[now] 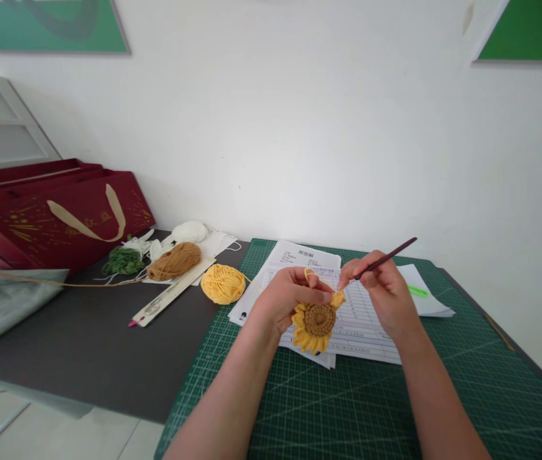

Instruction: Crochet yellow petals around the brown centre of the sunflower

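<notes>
Pinched in my left hand is a crocheted sunflower with a brown centre and yellow petals around part of its rim. A strand of yellow yarn loops over my left fingers. My right hand grips a dark purple crochet hook like a pen, its tip pointing down-left at the yellow petal on the flower's upper right edge. Whether the hook's tip sits inside a stitch is too small to tell. The yellow yarn ball lies to the left of my hands.
Printed sheets lie under my hands on a green cutting mat. Farther left are brown yarn, green yarn, white yarn and a long pale bookmark. A red gift bag stands at the back left, near the wall.
</notes>
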`<state>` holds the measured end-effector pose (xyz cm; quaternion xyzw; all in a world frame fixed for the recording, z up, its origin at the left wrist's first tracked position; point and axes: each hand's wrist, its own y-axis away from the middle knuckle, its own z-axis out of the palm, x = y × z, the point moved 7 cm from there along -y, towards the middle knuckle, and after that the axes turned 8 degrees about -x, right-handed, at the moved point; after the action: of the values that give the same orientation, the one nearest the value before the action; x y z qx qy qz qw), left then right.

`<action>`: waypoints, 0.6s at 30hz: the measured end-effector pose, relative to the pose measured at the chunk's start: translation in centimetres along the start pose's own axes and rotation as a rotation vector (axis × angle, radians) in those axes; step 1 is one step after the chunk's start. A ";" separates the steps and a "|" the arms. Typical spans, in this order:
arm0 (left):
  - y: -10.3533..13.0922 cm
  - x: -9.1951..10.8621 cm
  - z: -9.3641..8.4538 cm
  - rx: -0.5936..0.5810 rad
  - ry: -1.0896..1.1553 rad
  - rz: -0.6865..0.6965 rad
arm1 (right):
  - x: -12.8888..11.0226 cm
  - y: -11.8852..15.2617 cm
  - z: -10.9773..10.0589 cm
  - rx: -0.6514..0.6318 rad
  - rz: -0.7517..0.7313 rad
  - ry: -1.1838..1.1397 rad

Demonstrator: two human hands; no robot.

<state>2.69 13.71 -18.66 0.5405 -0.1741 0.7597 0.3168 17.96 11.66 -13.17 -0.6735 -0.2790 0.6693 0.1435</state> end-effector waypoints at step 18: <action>-0.5 -0.7 -0.5 0.029 0.052 -0.013 | -2.1 0.9 0.8 -0.082 -0.231 0.424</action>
<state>2.83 14.14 -19.47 0.5262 -0.1512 0.7740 0.3182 17.49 9.60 -12.04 -0.7679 -0.3447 0.4803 0.2468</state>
